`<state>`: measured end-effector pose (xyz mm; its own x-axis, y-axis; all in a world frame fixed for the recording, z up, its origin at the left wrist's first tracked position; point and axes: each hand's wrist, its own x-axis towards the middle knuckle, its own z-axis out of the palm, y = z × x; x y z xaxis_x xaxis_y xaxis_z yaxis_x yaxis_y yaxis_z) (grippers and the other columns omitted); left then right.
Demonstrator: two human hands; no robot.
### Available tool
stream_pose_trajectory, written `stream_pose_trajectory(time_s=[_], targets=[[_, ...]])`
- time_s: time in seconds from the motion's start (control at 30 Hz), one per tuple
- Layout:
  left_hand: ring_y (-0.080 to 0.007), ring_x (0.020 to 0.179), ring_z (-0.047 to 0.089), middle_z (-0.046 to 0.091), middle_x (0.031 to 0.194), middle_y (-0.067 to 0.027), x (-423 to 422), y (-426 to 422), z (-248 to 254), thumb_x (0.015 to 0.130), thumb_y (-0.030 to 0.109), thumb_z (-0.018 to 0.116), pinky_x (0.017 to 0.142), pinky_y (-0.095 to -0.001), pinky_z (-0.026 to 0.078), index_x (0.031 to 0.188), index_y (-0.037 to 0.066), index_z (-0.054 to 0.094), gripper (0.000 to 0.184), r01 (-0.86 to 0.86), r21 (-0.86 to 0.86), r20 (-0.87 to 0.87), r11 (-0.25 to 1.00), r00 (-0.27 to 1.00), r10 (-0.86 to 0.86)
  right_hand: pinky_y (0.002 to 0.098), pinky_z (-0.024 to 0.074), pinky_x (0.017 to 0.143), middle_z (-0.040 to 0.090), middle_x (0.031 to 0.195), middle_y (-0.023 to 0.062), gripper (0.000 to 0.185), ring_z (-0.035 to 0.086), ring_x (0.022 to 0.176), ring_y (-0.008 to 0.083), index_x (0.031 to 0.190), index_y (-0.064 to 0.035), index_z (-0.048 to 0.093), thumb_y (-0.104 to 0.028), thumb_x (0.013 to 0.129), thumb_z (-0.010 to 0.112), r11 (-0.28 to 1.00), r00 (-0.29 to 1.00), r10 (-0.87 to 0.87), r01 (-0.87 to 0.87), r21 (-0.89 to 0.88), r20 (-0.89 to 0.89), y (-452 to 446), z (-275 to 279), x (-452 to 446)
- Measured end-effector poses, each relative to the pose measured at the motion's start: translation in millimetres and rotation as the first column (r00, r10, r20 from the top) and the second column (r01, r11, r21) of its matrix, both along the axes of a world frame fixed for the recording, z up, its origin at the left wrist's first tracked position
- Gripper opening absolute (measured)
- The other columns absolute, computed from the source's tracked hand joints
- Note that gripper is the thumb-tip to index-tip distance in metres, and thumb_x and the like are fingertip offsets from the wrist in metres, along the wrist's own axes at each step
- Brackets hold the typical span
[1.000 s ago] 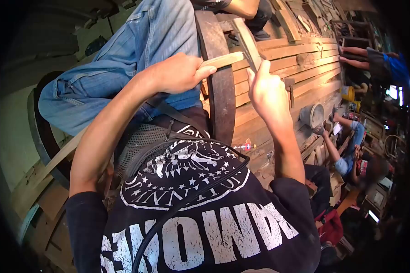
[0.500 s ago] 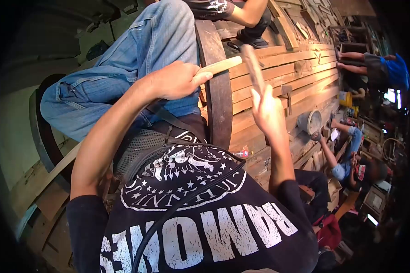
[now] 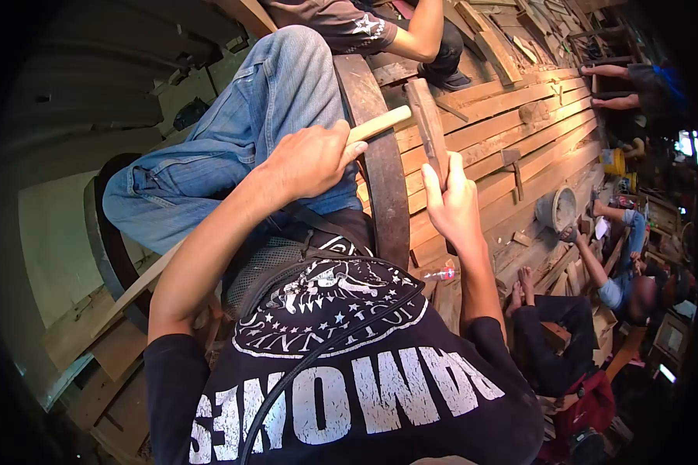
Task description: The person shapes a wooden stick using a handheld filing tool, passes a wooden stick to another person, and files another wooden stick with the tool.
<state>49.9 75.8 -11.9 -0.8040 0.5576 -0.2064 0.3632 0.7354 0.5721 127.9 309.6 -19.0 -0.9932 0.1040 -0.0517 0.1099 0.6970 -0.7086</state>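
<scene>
My left hand (image 3: 310, 159) is closed round a pale rounded wooden handle (image 3: 381, 124), whose bare end points right. Whatever is at its other end is hidden behind the fist. In my right hand (image 3: 454, 201) is a darker, flat-sided wooden bar (image 3: 428, 120), held upright with the thumb along it. The handle's end lies right beside the bar; whether they touch I cannot tell. Beneath both hands runs a dark, thick, curved wooden piece (image 3: 384, 170), next to my bent leg in jeans (image 3: 287, 85).
Long planks (image 3: 504, 132) cover the floor ahead. On them lie a hammer-like tool (image 3: 513, 167) and a plastic bottle (image 3: 440, 273); a grey bucket (image 3: 557, 209) stands further right. One co-worker's arm (image 3: 419, 35) is close in front. Other people sit at the right.
The bar, blurred by motion before, is now sharp and closer to the handle's end. The view has shifted slightly; both hands keep their holds.
</scene>
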Motion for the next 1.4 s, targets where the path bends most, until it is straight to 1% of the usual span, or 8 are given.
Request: stream_pose_trajectory(time_s=[0.1,0.17,0.3,0.53,0.7,0.9,1.03,1.4], targets=[[-0.0448,0.068,0.06,0.06,0.069,-0.0247,-6.1,-2.1,-8.7,0.1,0.04,0.046,0.062,-0.052,0.044,0.09,-0.002,0.053,0.043,0.021,0.095,0.139,0.995,0.99,-0.035,0.0515,0.0453,0.052,0.058,0.062,0.0275,0.024,0.06,0.062,0.047,0.095,0.0006,0.048,-0.021,0.095,0.058,0.999,1.0,-0.022,0.023,0.029,-0.009,-6.8,-4.2,-6.6],[-0.042,0.067,0.06,0.06,0.069,-0.0237,-7.1,-3.6,-9.0,0.1,0.041,0.046,0.063,-0.0496,0.044,0.09,-0.002,0.056,0.046,0.026,0.148,0.21,0.989,0.976,-0.058,0.052,0.0455,0.051,0.057,0.059,0.0281,0.028,0.06,0.059,0.0474,0.094,0.0026,0.048,-0.023,0.095,0.058,0.969,0.998,-0.047,0.037,0.244,0.037,-10.4,0.2,-7.1],[-0.0338,0.066,0.06,0.058,0.068,-0.0208,-14.5,-6.4,-9.9,0.101,0.043,0.045,0.064,-0.0439,0.045,0.091,-0.003,0.061,0.05,0.023,0.213,0.347,0.977,0.933,-0.098,0.0512,0.0413,0.045,0.055,0.056,0.0278,0.026,0.059,0.054,0.0457,0.094,0.0029,0.048,-0.022,0.097,0.056,0.92,0.999,0.047,-0.046,0.388,0.008,-7.6,2.6,16.6],[-0.0315,0.068,0.06,0.059,0.07,-0.0196,-11.9,-6.2,-12.4,0.101,0.043,0.044,0.067,-0.0436,0.045,0.093,-0.003,0.061,0.05,0.017,0.201,0.37,0.979,0.924,-0.092,0.0506,0.0443,0.044,0.056,0.055,0.0255,0.034,0.059,0.051,0.0441,0.091,0.0012,0.044,-0.029,0.095,0.059,0.847,0.994,0.097,-0.056,0.528,-0.051,-24.4,0.1,-22.9],[-0.0304,0.069,0.062,0.061,0.072,-0.0202,-15.2,-8.0,-22.8,0.101,0.042,0.044,0.068,-0.0435,0.046,0.095,-0.003,0.062,0.049,0.022,0.259,0.32,0.966,0.941,-0.107,0.0509,0.0453,0.044,0.055,0.053,0.0243,0.034,0.06,0.052,0.0442,0.094,0.0016,0.046,-0.031,0.096,0.057,0.9,0.999,0.032,-0.022,0.436,-0.015,-13.3,-10.7,14.5],[-0.0359,0.07,0.062,0.062,0.073,-0.0219,-16.4,-6.5,-16.3,0.101,0.042,0.044,0.068,-0.0439,0.047,0.094,-0.002,0.063,0.049,0.024,0.22,0.321,0.975,0.942,-0.096,0.0518,0.0466,0.046,0.057,0.055,0.026,0.034,0.06,0.053,0.0452,0.094,0.0018,0.047,-0.031,0.096,0.056,0.794,0.996,0.089,-0.09,0.601,0.032,-24.3,15.7,-21.5],[-0.0388,0.072,0.063,0.063,0.074,-0.0226,-10.5,-6.9,-10.8,0.101,0.042,0.045,0.069,-0.0451,0.047,0.093,-0.002,0.063,0.048,0.017,0.193,0.285,0.981,0.956,-0.073,0.0528,0.0468,0.047,0.057,0.055,0.0264,0.034,0.06,0.053,0.0461,0.094,0.0019,0.047,-0.031,0.096,0.056,0.829,0.996,0.019,-0.062,0.555,0.083,-16.7,11.8,2.4],[-0.0388,0.076,0.064,0.064,0.077,-0.0224,-12.3,-5.7,-6.8,0.1,0.044,0.045,0.07,-0.0453,0.048,0.097,-0.001,0.064,0.048,0.028,0.173,0.327,0.984,0.941,-0.084,0.0525,0.047,0.048,0.057,0.056,0.0264,0.036,0.06,0.054,0.0461,0.095,0.0013,0.045,-0.033,0.097,0.054,0.791,0.991,0.114,-0.131,0.597,0.066,-26.5,16.3,-19.0]])
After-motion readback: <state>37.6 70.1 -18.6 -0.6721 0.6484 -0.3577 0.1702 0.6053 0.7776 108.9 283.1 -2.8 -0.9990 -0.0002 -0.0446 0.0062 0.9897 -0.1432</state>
